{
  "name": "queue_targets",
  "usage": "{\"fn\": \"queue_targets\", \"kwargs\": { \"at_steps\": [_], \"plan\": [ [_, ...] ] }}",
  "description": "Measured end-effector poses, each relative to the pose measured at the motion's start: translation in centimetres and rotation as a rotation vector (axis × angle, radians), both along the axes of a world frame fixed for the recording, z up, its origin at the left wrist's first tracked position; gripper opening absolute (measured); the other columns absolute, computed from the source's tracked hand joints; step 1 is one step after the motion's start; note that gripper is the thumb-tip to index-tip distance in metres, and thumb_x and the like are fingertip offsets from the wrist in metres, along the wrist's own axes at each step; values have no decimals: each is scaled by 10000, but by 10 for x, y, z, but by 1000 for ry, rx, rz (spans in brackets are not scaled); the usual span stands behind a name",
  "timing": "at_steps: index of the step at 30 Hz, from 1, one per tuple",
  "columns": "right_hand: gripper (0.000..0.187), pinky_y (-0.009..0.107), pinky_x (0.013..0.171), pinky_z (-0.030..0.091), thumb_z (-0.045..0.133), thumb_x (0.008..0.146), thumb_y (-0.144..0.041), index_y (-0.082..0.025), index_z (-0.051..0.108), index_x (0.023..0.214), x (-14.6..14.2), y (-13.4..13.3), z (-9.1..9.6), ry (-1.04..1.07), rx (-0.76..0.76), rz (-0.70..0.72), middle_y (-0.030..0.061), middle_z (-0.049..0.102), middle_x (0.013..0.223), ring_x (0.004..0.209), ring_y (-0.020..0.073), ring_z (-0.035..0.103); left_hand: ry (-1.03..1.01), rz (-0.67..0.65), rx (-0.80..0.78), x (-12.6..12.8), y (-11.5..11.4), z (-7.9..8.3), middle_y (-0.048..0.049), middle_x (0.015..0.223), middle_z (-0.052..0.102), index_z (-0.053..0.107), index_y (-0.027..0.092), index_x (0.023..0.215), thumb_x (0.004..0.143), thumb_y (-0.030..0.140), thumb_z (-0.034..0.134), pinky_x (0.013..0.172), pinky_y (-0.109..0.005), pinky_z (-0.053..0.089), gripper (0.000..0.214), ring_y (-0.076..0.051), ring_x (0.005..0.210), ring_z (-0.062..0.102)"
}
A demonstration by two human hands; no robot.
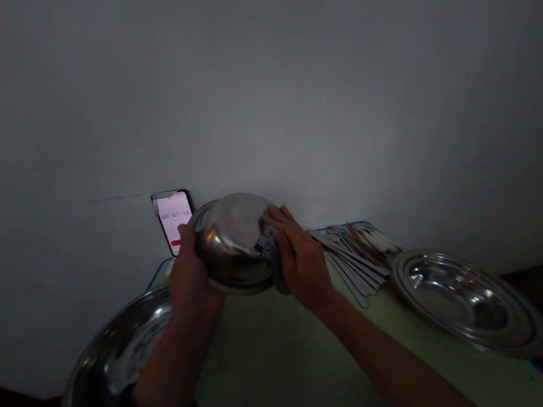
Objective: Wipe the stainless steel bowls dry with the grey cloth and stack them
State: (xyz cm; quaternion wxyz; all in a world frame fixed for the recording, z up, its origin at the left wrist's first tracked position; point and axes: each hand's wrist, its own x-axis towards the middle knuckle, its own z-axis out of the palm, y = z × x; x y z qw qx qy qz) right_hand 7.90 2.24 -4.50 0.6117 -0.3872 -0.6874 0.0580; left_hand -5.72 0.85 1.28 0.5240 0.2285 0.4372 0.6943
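Observation:
A shiny metal bowl (229,240) is held up over the table, tilted so that its outer base faces up and toward me. My left hand (191,275) grips the bowl's left rim, thumb on the outside. With my right hand (301,253) I press a dark patterned cloth (268,250) against the right side of the bowl. The cloth is bunched under the fingers, and part of it hangs below them. The bowl's inside is hidden from view.
A phone (177,220) showing a timer leans on the wall behind. At left stands a large metal basin (121,359). To the right, several metal utensils (353,263) lie fanned out beside wide metal dishes (467,300). The green table (285,370) has a blue edge.

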Motion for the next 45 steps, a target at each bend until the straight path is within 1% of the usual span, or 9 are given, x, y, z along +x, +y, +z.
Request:
{"fn": "queue_targets", "kwargs": {
  "at_steps": [9,16,20,23,27,33,37,41,45],
  "plan": [
    [301,476,1053,449,472,911,-270,-164,727,1030,8,4,-24,-578,-471,184,160,704,1181,1173,285,630,1096,359,59,-31,-2,17,41,450,306,318,225,453,907,534,403,435,-248,269,555,-101,485,384],
    [687,441,799,572,252,918,-661,-162,589,1248,31,11,7,377,-834,298,185,695,1161,918,253,713,1494,-172,555,-23,4,-10,29,445,463,583,234,493,740,457,648,509,-238,291,339,-115,445,386],
    [484,402,661,577,462,854,-605,-216,665,1060,43,2,16,579,-1031,447,70,737,845,680,194,670,1699,-505,747,-10,4,-24,-6,546,605,663,268,596,791,517,629,677,-285,443,318,-167,569,553],
    [226,363,644,566,596,742,-285,-223,659,949,51,-3,8,678,-1012,325,-27,661,653,567,143,595,1624,-541,883,-3,2,-28,-44,845,734,722,291,779,770,483,676,970,-414,427,198,-236,895,657],
    [257,351,679,562,547,667,-173,-224,638,901,65,-7,-1,804,-891,229,-54,652,640,565,140,590,1255,-149,710,5,2,-28,-97,1412,526,642,257,1140,780,406,669,1130,-517,269,390,-298,1361,394],
    [371,393,930,493,505,855,-439,-204,661,1097,96,-23,4,402,-619,98,51,742,1031,1018,225,659,376,-534,-98,33,-6,-38,-91,808,721,630,175,879,784,210,619,655,-344,584,102,-237,763,703],
    [577,403,1081,371,238,982,-492,-141,655,1174,154,-32,5,-225,-637,-283,139,661,1256,1220,237,578,301,-560,-153,54,-15,-48,-57,678,708,633,178,801,785,144,599,545,-263,553,50,-186,618,684],
    [538,452,1135,285,613,836,-333,-12,565,1265,230,-45,-10,-443,-795,-613,286,474,1424,1391,343,381,288,-608,-155,70,-18,-54,-40,803,753,643,222,1073,758,218,694,544,-256,539,320,-180,626,694],
    [438,401,958,461,748,696,-276,-120,663,1097,285,-56,-30,-458,-991,-648,213,684,1165,1137,326,617,385,-651,-155,84,-10,-65,-67,927,762,574,224,1283,781,219,685,535,-240,516,515,-188,682,706]
  ]
}}
